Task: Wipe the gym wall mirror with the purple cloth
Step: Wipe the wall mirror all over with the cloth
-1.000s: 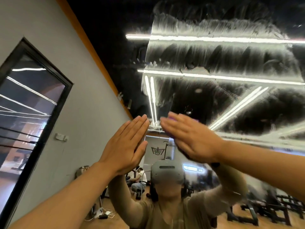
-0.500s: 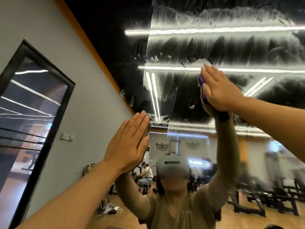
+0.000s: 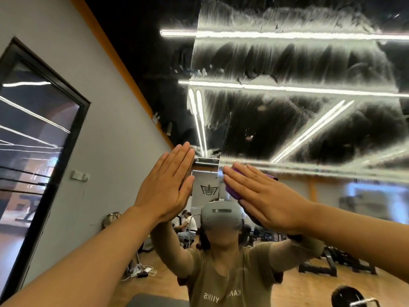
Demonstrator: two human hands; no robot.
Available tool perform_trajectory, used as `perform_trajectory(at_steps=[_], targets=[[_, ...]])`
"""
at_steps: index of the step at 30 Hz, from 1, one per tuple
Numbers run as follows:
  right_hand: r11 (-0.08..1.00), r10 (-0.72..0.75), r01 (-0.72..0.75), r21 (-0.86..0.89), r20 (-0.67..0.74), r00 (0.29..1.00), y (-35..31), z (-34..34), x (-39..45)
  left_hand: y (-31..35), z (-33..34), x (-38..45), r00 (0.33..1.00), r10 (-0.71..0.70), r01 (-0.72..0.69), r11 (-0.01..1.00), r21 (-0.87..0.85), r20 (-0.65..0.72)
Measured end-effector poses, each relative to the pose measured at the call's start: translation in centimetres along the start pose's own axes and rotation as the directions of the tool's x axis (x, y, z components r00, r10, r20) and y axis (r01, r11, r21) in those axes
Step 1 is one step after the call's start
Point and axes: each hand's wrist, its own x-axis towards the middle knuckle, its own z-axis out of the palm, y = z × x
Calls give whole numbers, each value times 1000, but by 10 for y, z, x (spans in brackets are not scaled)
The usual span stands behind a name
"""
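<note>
1. my right hand (image 3: 265,196) lies flat with straight fingers, pressing the purple cloth (image 3: 232,191) against the mirror (image 3: 287,120); only the cloth's edges show from under my fingers
2. my left hand (image 3: 168,187) is flat on the glass too, fingers straight and together, holding nothing, just beside the right hand
3. the cloth sits at the lower edge of a broad band of whitish, streaky smears (image 3: 276,56) that covers the upper glass
4. below my hands the glass shows the room more plainly: wooden floor, gym machines, a seated person far back
5. long ceiling light strips (image 3: 287,36) reflect across the smeared part
6. to the left stands a grey wall (image 3: 106,134) with an orange band along its top, a dark-framed window (image 3: 37,134) and a small white switch plate (image 3: 78,175)
</note>
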Motion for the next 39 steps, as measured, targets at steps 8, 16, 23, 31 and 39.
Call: perform_trajectory(at_steps=[8, 16, 23, 31, 39], targets=[[1000, 9, -17, -25, -304, 953, -7, 17, -6, 0, -1, 0, 999, -22, 21, 999, 25, 24], [992, 79, -101, -77, -244, 967, -17, 17, -11, -3, -2, 0, 999, -17, 14, 996, 83, 29], [968, 245, -250, 1, -205, 948, -10, 6, 12, 5, -6, 5, 1000, 1, -1, 1000, 9, -18], [676, 737, -679, 288, -225, 638, 25, -29, 123, -51, -37, 24, 963, 270, -271, 959, 79, 26], [651, 757, -694, 307, -196, 623, -68, 5, 66, -69, -25, 23, 971, 236, -238, 971, -35, -37]])
